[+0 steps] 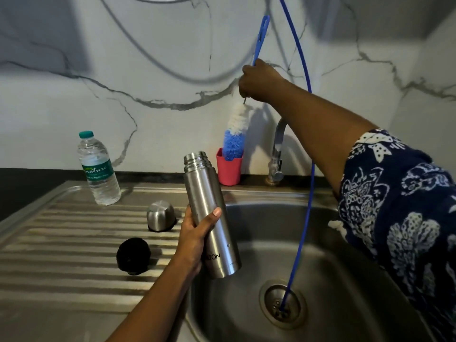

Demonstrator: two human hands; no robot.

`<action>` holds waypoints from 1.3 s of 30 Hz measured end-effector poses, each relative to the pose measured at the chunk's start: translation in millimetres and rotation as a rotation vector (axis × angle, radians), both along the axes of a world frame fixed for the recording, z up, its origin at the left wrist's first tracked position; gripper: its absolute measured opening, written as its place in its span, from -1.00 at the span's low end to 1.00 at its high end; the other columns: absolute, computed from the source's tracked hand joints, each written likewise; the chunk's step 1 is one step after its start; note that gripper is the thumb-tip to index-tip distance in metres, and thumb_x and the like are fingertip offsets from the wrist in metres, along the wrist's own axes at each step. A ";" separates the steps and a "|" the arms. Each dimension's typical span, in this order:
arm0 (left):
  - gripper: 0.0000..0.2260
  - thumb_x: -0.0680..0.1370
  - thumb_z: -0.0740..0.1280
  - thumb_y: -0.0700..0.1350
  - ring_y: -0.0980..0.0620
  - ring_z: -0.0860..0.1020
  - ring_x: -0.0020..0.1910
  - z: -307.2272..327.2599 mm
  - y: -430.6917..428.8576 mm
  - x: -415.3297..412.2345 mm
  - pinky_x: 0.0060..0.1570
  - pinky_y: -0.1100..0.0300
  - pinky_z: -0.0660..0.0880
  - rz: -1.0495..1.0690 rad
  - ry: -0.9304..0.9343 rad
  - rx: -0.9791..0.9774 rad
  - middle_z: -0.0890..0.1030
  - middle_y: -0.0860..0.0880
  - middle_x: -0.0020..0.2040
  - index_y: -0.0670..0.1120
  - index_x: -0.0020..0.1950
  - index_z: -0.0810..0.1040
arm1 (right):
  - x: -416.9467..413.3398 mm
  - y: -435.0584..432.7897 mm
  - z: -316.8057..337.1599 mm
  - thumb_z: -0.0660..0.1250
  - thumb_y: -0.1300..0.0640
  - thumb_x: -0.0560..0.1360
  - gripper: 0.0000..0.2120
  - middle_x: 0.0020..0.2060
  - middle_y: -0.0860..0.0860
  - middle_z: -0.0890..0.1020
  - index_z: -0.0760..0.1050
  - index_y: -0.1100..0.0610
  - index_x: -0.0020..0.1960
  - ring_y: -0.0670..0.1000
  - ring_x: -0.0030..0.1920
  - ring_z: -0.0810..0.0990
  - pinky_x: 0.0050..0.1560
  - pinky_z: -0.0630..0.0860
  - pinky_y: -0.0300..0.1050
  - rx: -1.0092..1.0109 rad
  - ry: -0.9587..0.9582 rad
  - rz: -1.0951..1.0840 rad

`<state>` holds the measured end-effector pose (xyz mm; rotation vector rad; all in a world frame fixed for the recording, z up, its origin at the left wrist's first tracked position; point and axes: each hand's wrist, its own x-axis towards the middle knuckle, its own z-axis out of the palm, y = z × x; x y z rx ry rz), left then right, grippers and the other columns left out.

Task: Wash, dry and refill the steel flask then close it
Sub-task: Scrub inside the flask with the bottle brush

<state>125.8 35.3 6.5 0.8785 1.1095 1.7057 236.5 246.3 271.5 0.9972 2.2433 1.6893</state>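
1. The left hand [195, 235] gripped the flask [204, 191] round its lower body, mouth up, over the sink [259, 233] edge. The right hand [259, 81] clutched the brush [235, 134], its tip seemingly inside the cup [228, 172].
2. The flask looked rigid, likely light and slippery when wet, so a mid-body grip suited it.
3. The ridged steel worktop [61, 243] carried the cap [161, 215], stopper [133, 255] and bottle [98, 169], with a marble wall behind.

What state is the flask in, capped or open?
Open: the flask shows bare neck threads; a steel cap and black stopper sit apart on the drainboard.
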 end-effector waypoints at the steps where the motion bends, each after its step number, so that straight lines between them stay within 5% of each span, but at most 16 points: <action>1: -0.30 0.10 0.53 0.14 -0.11 0.66 -0.05 0.3 -0.2 0.6 -0.14 0.04 0.59 0.003 0.003 0.001 0.68 -0.09 -0.01 -0.01 0.20 0.48 | 3.1 -5.5 6.4 0.27 0.39 0.48 -0.76 -0.06 0.12 0.59 0.57 0.16 0.06 0.13 0.05 0.49 0.07 0.41 0.06 0.004 0.022 -0.008; 12: -0.35 0.06 0.53 0.16 -0.01 0.67 -0.10 5.6 -3.9 1.5 -0.21 0.14 0.57 -0.008 0.106 0.017 0.67 -0.02 -0.02 0.12 0.12 0.48 | 49.7 -55.8 42.5 0.31 0.30 0.49 -0.76 0.01 0.06 0.62 0.55 0.04 0.08 0.13 0.13 0.48 0.20 0.31 0.10 0.005 0.454 -0.031; 21: -0.32 0.05 0.55 0.15 -0.04 0.64 -0.03 17.0 -10.8 6.6 -0.16 0.13 0.56 -0.023 0.224 0.010 0.64 -0.03 0.04 0.17 0.13 0.46 | 134.4 -116.3 53.2 0.31 0.12 0.52 -0.84 -0.01 -0.01 0.63 0.61 -0.01 0.06 0.08 0.16 0.41 0.14 0.24 0.01 -0.307 0.963 0.180; 32: -0.12 0.11 0.63 0.06 0.00 0.60 0.02 17.7 -12.5 10.1 -0.17 0.23 0.54 -0.042 0.492 0.047 0.58 -0.04 0.13 0.02 0.38 0.36 | 156.1 -155.9 75.4 0.31 0.15 0.52 -0.80 0.02 0.00 0.58 0.61 -0.02 0.11 0.07 0.10 0.38 0.14 0.22 0.04 -0.304 0.703 0.253; 36: -0.22 0.26 0.61 -0.12 0.07 0.56 0.03 16.8 -11.7 10.6 -0.10 0.20 0.53 -0.036 0.593 0.031 0.55 0.05 0.10 0.02 0.40 0.33 | 154.7 -161.1 81.2 0.32 0.15 0.52 -0.79 0.03 0.00 0.57 0.61 -0.03 0.11 0.08 0.09 0.37 0.13 0.21 0.04 -0.303 0.645 0.243; 39: -0.13 0.17 0.64 0.02 0.09 0.54 0.02 17.3 -11.8 12.1 -0.08 0.19 0.52 -0.037 0.647 0.037 0.53 0.08 0.09 0.08 0.40 0.31 | 157.0 -164.1 87.7 0.32 0.15 0.51 -0.79 0.03 0.00 0.57 0.61 -0.01 0.11 0.08 0.10 0.38 0.15 0.22 0.07 -0.311 0.626 0.237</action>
